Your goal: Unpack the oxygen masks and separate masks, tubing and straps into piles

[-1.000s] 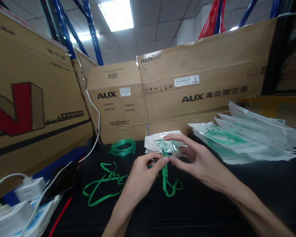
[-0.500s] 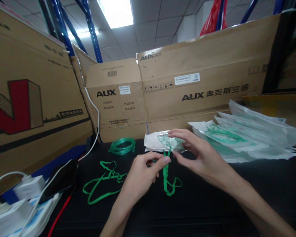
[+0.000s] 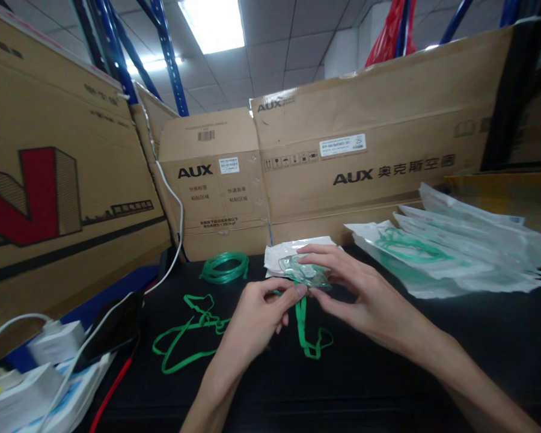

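Observation:
Between my hands is a clear, green-tinted oxygen mask (image 3: 293,264) with a green elastic strap (image 3: 302,328) hanging down in a loop. My left hand (image 3: 259,310) pinches the upper part of the strap between thumb and forefinger, close to the mask's edge. Over the mask's right side curves my right hand (image 3: 365,285), fingers on top and thumb underneath, gripping it. Both thumbs come close together at the strap; the exact attachment point is hidden by fingers. A white packet (image 3: 274,258) lies just behind the mask.
Coiled green tubing (image 3: 224,267) and loose green straps (image 3: 189,361) lie on the black table at left. Several clear-and-white packets (image 3: 469,240) are piled right. Chargers (image 3: 56,343), a phone (image 3: 112,328) and a white cable (image 3: 180,222) sit far left. Cardboard (image 3: 297,198) walls the back.
The mask has tilted flatter and shifted slightly left and down. My right hand has come closer to my left, and the strap is drawn shorter above my left fingers.

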### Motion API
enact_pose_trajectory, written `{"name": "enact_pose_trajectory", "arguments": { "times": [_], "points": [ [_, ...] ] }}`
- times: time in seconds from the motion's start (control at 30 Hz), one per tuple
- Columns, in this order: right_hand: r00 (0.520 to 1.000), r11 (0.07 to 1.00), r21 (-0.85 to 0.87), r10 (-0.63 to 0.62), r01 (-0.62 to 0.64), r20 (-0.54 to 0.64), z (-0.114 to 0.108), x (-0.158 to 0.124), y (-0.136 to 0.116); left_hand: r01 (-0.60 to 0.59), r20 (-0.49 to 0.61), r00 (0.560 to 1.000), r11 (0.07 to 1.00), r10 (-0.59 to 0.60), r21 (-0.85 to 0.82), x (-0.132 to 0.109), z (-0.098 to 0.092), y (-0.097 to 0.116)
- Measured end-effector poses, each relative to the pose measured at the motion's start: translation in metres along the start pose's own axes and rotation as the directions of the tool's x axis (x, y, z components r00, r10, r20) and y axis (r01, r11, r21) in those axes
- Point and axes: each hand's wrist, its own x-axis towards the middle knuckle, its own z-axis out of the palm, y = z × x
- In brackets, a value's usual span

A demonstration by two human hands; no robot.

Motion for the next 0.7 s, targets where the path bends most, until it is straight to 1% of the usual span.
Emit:
{"name": "enact_pose_trajectory", "arguments": {
  "times": [0.17, 0.23, 0.3, 0.33, 0.4, 0.47, 0.5, 0.57, 0.63, 0.7],
  "points": [
    [1.0, 0.998, -0.057, -0.028, 0.028, 0.0, 0.001, 0.0, 0.002, -0.018, 0.03, 0.999, 1.0, 0.017, 0.015, -0.002, -0.002, 0.003],
    [0.999, 0.995, -0.103, -0.02, 0.015, -0.041, 0.002, 0.0, 0.003, -0.016, 0.06, 0.998, 1.0, 0.015, 0.014, -0.005, -0.002, 0.006],
    [0.99, 0.985, -0.169, 0.014, -0.038, -0.14, 0.003, 0.0, 0.005, -0.009, 0.077, 0.997, 1.0, 0.008, 0.013, -0.009, 0.0, 0.011],
    [0.978, 0.975, -0.209, 0.035, -0.079, -0.207, 0.002, 0.0, 0.007, -0.009, 0.085, 0.996, 1.0, 0.009, 0.01, -0.011, 0.002, 0.014],
    [0.935, 0.943, -0.288, 0.06, -0.168, -0.348, 0.0, -0.001, 0.01, -0.018, 0.101, 0.995, 1.0, 0.019, -0.003, -0.017, 0.005, 0.02],
    [0.895, 0.916, -0.322, 0.076, -0.237, -0.441, -0.005, -0.001, 0.012, -0.044, 0.102, 0.994, 0.999, 0.047, -0.028, -0.022, 0.005, 0.025],
    [0.882, 0.913, -0.316, 0.089, -0.258, -0.463, -0.007, -0.001, 0.013, -0.063, 0.082, 0.994, 0.997, 0.066, -0.038, -0.024, 0.002, 0.028],
    [0.873, 0.921, -0.267, 0.134, -0.285, -0.469, -0.011, -0.001, 0.015, -0.109, -0.011, 0.994, 0.993, 0.108, -0.045, -0.028, -0.008, 0.031],
    [0.873, 0.931, -0.221, 0.164, -0.29, -0.459, -0.012, -0.001, 0.016, -0.144, -0.135, 0.981, 0.989, 0.14, -0.025, -0.033, -0.027, 0.032],
    [0.875, 0.938, -0.202, 0.165, -0.282, -0.456, -0.012, -0.001, 0.016, -0.157, -0.264, 0.952, 0.987, 0.156, 0.02, -0.039, -0.051, 0.031]
  ]
}}
